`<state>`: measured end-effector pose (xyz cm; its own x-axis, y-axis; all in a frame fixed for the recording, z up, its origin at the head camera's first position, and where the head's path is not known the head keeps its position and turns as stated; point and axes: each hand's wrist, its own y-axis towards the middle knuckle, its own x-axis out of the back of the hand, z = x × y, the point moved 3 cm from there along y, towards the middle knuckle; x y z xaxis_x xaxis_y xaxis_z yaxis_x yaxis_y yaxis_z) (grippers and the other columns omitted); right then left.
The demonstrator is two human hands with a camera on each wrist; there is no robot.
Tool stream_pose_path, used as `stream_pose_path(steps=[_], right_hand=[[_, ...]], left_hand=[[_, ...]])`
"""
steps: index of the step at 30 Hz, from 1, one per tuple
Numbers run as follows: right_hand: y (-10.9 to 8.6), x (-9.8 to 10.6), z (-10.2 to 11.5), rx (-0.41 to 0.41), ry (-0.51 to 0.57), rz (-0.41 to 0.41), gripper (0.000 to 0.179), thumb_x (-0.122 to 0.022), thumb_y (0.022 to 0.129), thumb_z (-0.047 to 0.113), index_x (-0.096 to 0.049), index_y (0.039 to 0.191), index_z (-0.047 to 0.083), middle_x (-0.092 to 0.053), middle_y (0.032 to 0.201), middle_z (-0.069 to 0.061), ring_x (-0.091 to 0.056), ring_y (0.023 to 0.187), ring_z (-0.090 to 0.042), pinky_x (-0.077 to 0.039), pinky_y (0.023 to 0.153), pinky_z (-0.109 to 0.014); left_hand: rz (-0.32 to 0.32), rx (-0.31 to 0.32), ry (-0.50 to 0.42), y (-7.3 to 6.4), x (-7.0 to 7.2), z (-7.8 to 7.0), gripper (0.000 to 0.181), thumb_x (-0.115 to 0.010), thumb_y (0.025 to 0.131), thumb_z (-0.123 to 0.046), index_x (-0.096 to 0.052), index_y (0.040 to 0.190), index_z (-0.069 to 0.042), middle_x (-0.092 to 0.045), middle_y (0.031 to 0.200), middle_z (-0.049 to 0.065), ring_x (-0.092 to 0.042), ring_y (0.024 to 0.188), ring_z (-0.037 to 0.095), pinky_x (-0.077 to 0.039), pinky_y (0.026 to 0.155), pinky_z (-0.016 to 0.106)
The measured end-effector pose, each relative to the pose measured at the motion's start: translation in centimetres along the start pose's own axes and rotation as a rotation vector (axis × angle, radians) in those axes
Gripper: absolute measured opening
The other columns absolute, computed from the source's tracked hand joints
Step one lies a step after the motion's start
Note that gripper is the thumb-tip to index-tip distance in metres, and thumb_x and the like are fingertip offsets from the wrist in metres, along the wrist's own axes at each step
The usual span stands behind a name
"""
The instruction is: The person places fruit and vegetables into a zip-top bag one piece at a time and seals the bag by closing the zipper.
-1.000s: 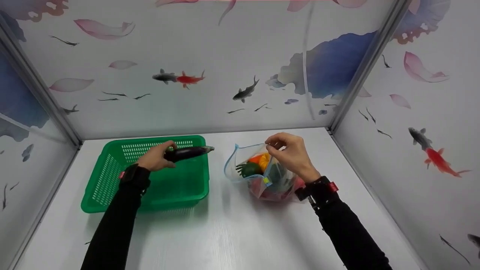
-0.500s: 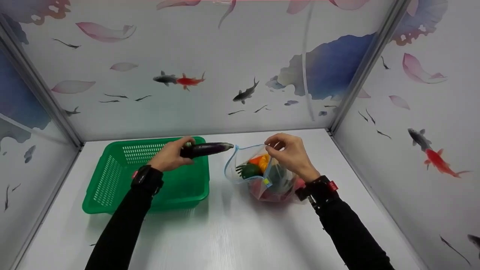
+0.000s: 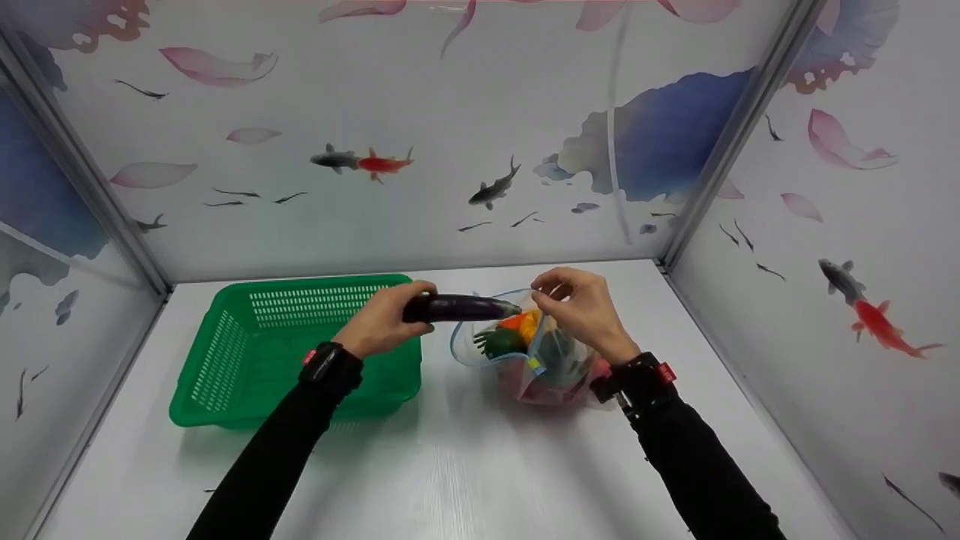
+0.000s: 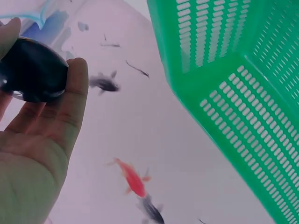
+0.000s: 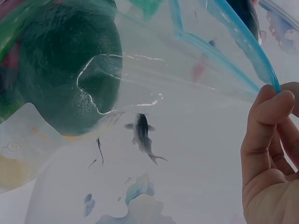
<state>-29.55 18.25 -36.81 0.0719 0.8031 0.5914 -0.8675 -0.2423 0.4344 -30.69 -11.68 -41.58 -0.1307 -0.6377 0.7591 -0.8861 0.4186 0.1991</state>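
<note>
My left hand (image 3: 386,319) grips a dark purple eggplant (image 3: 461,308) by its thick end, the stem end pointing right. That stem end overlaps the mouth of a clear bag (image 3: 555,382) with a blue-edged opening. In the left wrist view the eggplant's rounded end (image 4: 35,70) sits between thumb and fingers. My right hand (image 3: 581,307) pinches the bag's blue rim (image 5: 261,60) between thumb and fingertips, holding the mouth up. Inside the bag lie a dark green vegetable (image 3: 501,341), a yellow-orange one (image 3: 529,325) and other produce partly hidden by the film.
A green plastic basket (image 3: 300,416) with slotted walls stands left of the bag on the white table (image 3: 450,480). White panels printed with fish and petals (image 3: 450,112) close in the back and both sides.
My left hand has carried the eggplant rightward from above the green basket to the bag's mouth. The right hand stays at the bag's rim.
</note>
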Motion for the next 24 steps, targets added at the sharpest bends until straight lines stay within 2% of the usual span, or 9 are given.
stream_pose_path(steps=[7,11,16,21,24], right_hand=[[-0.1,0.0,0.2,0.030,0.025,-0.005,0.011,-0.073,0.086,0.009,-0.075,0.096,0.008,-0.070,0.084,-0.005,-0.063,0.070,-0.016,-0.049,0.053,-0.019],[-0.2,0.0,0.3,0.038,0.046,-0.002,0.010,-0.074,0.085,0.009,-0.075,0.096,0.008,-0.070,0.083,-0.006,-0.064,0.069,-0.018,-0.049,0.049,-0.021],[-0.1,0.0,0.4,0.051,0.027,-0.012,0.010,-0.074,0.085,0.009,-0.075,0.095,0.009,-0.071,0.084,-0.003,-0.064,0.070,-0.015,-0.050,0.055,-0.021],[-0.1,-0.2,0.7,0.094,0.003,-0.014,0.009,-0.072,0.086,0.008,-0.075,0.094,0.009,-0.072,0.086,-0.003,-0.065,0.074,-0.014,-0.053,0.067,-0.028],[-0.1,-0.2,0.7,0.107,-0.008,-0.022,0.009,-0.072,0.086,0.007,-0.075,0.094,0.009,-0.072,0.087,-0.003,-0.065,0.073,-0.014,-0.053,0.066,-0.027]], left_hand=[[-0.002,-0.115,0.061,0.6,-2.6,-1.9,0.040,-0.074,0.088,-0.022,-0.062,0.126,-0.019,-0.068,0.112,0.000,-0.060,0.095,0.017,-0.051,0.089,0.037],[0.021,-0.133,0.106,1.2,-3.8,-3.2,0.039,-0.074,0.088,-0.027,-0.062,0.124,-0.017,-0.070,0.107,0.001,-0.059,0.089,0.016,-0.052,0.084,0.035],[0.052,-0.132,0.128,2.1,-5.0,-4.7,0.037,-0.071,0.091,-0.027,-0.061,0.123,-0.011,-0.070,0.108,0.005,-0.061,0.092,0.019,-0.053,0.086,0.036],[0.034,-0.156,0.088,3.0,-6.2,-5.6,0.036,-0.067,0.093,-0.024,-0.059,0.124,-0.006,-0.069,0.112,0.010,-0.064,0.098,0.020,-0.053,0.089,0.037],[0.024,-0.180,0.064,3.5,-6.7,-5.8,0.034,-0.065,0.095,-0.019,-0.058,0.125,-0.005,-0.067,0.115,0.011,-0.063,0.102,0.021,-0.052,0.092,0.037]])
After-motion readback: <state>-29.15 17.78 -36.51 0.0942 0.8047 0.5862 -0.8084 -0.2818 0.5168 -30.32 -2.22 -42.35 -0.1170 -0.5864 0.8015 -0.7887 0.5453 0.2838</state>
